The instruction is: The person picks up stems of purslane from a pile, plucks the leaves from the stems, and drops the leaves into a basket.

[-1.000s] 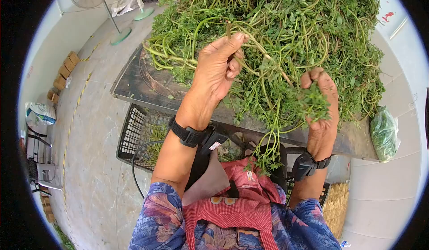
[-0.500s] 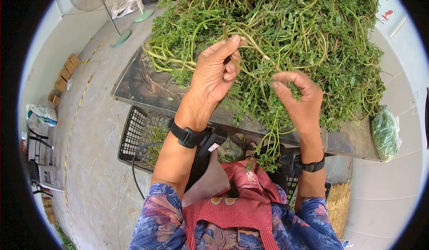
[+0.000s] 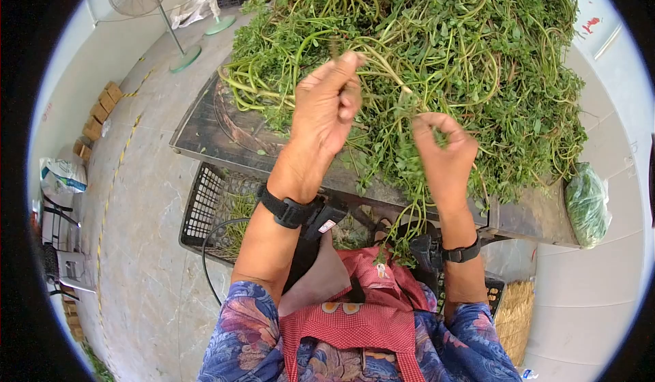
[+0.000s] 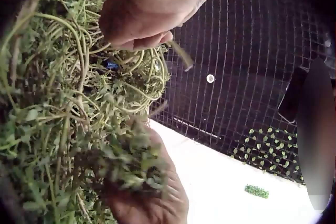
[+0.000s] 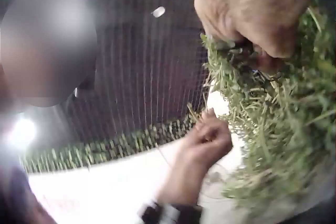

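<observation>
My left hand [image 3: 327, 106] pinches a thin cut stem [image 4: 181, 56] between thumb and fingers, its end poking out past the thumb. To its right, lower over the table edge, my right hand [image 3: 447, 153] curls thumb and forefinger together on a leafy green sprig [image 4: 134, 163], blurred by motion. The right wrist view has my right hand [image 5: 252, 11] at the top, against the greens, and my left hand [image 5: 202, 145] below. Both hands are in front of a big heap of leafy green stems [image 3: 518, 89], some trailing over the table's near edge.
The heap covers much of a dark wooden table [image 3: 205, 133]. Below it stands a black plastic crate [image 3: 205, 201] with stems inside. A plastic bag of greens [image 3: 587, 208] sits at the table's right end. Standing fans [image 3: 183, 58] and cardboard boxes [image 3: 99, 109] are off to the left.
My right hand has swung left and down toward the left hand; the leafy tuft seen against its palm earlier has left it. My left hand has shifted slightly left, still pinching the stem.
</observation>
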The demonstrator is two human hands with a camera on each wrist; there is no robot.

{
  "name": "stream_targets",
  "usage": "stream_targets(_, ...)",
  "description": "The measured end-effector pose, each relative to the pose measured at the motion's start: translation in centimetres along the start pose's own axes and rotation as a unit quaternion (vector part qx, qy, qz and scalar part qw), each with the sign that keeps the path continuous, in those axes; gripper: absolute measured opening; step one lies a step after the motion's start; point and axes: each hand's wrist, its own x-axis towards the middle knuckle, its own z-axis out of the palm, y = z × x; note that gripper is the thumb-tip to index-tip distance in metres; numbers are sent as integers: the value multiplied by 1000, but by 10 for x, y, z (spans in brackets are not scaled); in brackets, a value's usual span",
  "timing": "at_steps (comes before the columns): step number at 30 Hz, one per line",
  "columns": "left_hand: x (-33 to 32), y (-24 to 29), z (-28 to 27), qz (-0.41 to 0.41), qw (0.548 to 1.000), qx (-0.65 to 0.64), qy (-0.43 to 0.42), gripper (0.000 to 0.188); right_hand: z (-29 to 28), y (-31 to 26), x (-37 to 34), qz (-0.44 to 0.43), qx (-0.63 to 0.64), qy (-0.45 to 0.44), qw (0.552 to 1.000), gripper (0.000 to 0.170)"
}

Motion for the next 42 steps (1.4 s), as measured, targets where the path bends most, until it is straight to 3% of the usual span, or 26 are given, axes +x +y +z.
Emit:
stream_targets(1,1,5,-1,12,1000,-16,9,22,-5,3,3,0,0,0,1000,8)
stream_targets(2,1,9,-2,23,999,-32,17,20,-12,6,7,178,265,8,948,7)
stream_targets(3,1,11,-4,24,999,-32,17,20,-16,4,10,336,503,15,796,7)
stream_targets(4,2,14,-5,15,999,-33,29,20,-20,-1,12,346,554,28,756,6)
stream_targets(7,2,15,-5,5,998,-36,41,20,-32,-8,14,322,529,-36,784,4)
stream_targets(9,-3,15,0,-35,997,60,14,19,-35,-4,17,325,504,-60,798,4)
stream_targets(13,-17,18,18,6,970,239,-49,17,-30,-7,17,311,482,-59,817,3)
stream_targets(18,-19,16,16,-4,955,277,-102,17,-31,1,14,269,424,-89,860,7)
stream_targets(21,-17,24,11,-18,951,278,-132,17,-34,3,14,268,468,-50,841,13)
stream_targets(23,-15,43,4,55,955,276,-97,16,-46,-10,18,279,440,-11,853,20)
stream_targets(25,-22,60,-11,64,955,276,-85,17,-71,-6,22,237,477,-70,844,23)
stream_targets(26,-28,68,-21,52,949,305,-60,18,-75,1,21,227,446,-2,866,22)
stream_targets(27,-37,77,-32,40,941,335,-35,20,-81,1,20,228,447,-2,865,22)
stream_targets(29,-62,90,-60,2,919,391,44,19,-95,-1,19,231,521,40,821,21)
stream_targets(31,-92,104,-96,-33,897,432,84,17,-110,18,14,212,553,-1,805,19)
stream_targets(35,-150,116,-167,-129,850,475,187,18,-129,26,-4,236,567,88,784,18)
stream_targets(39,-197,111,-257,-193,805,508,236,18,-179,45,-29,270,499,177,804,13)
stream_targets(41,-219,102,-309,-223,787,516,254,20,-207,49,-41,300,423,312,796,14)
stream_targets(42,-229,95,-338,-203,702,619,289,27,-227,54,-52,299,421,319,795,14)
